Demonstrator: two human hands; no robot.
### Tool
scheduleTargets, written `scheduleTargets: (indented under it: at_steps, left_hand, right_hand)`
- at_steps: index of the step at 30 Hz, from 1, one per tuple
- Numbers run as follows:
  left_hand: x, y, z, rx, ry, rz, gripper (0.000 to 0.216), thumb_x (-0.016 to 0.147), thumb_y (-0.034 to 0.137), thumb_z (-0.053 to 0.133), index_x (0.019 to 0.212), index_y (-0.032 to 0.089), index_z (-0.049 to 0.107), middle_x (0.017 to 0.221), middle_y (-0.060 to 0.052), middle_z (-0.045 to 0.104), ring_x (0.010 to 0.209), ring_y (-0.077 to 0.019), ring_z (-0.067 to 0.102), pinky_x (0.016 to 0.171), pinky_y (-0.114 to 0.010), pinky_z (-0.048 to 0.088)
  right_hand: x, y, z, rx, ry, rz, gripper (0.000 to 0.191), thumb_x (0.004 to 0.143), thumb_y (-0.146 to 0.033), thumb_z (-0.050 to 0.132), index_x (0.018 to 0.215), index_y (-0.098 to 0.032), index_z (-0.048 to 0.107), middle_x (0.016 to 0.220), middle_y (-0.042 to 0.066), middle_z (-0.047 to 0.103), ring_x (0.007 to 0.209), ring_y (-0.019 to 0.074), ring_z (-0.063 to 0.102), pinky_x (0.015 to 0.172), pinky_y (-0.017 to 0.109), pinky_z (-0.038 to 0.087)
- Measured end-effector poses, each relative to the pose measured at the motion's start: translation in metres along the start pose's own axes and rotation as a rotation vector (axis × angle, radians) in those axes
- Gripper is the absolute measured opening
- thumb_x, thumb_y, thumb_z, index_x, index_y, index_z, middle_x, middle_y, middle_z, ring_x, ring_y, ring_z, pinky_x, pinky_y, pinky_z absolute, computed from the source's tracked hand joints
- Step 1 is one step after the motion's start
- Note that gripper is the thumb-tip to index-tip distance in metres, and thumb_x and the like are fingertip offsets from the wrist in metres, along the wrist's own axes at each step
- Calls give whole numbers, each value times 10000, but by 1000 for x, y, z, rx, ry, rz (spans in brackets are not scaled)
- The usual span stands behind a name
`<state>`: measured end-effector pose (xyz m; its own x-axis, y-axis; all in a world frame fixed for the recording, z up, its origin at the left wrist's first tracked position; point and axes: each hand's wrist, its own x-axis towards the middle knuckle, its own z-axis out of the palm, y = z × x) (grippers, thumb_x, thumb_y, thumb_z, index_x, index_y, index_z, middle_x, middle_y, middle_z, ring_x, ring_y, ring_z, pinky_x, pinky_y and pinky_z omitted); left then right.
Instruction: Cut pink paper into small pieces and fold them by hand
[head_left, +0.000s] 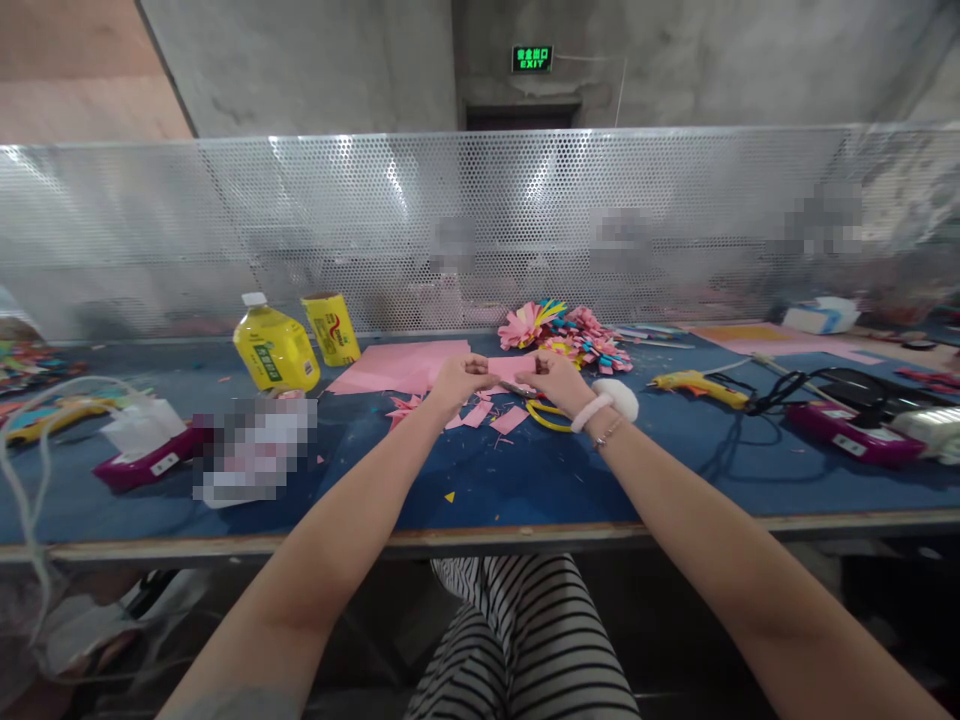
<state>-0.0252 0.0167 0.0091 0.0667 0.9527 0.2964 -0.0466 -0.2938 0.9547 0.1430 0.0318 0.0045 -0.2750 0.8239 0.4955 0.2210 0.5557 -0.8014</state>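
Observation:
A small piece of pink paper [508, 371] is stretched between my two hands above the table. My left hand [463, 380] pinches its left end, and the fingers of my right hand [559, 380] are closed on its right end. Under my right hand lie what look like scissors, with yellow handle loops [549, 417] showing. Cut pink paper scraps [509, 420] and a pink fringed piece [403, 408] are strewn just below my hands. Larger pink sheets [390, 366] lie behind my left hand. Pink, yellow and blue paper flowers [525, 325] are heaped beyond my right hand.
A yellow bottle [275, 348] and a yellow canister [331, 330] stand at the back left. To the right are a yellow glue gun [697, 387] and a purple power strip [855, 436] with cables. Another power strip [150, 462] lies left. A perforated metal screen [420, 230] closes the back.

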Motion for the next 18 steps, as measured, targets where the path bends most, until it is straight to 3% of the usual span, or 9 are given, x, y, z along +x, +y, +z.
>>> scheduleTargets:
  at_steps: [10, 18]
  left_hand:
    - [6, -5, -8, -4, 11, 12, 242, 487, 113, 687, 683, 118, 546, 576, 8, 578, 544, -81, 547, 596, -254, 444]
    - [9, -8, -15, 0, 48, -16, 197, 516, 141, 683, 671, 128, 561, 551, 8, 579, 517, -73, 528, 570, -236, 429]
  right_hand:
    - [4, 7, -2, 6, 23, -13, 229, 590, -249, 599, 785, -139, 550, 674, 0, 577, 607, 112, 512, 588, 250, 419]
    - [7, 14, -13, 58, 70, 4, 226, 579, -252, 623, 746, -125, 539, 630, -11, 539, 543, 82, 468, 544, 229, 386]
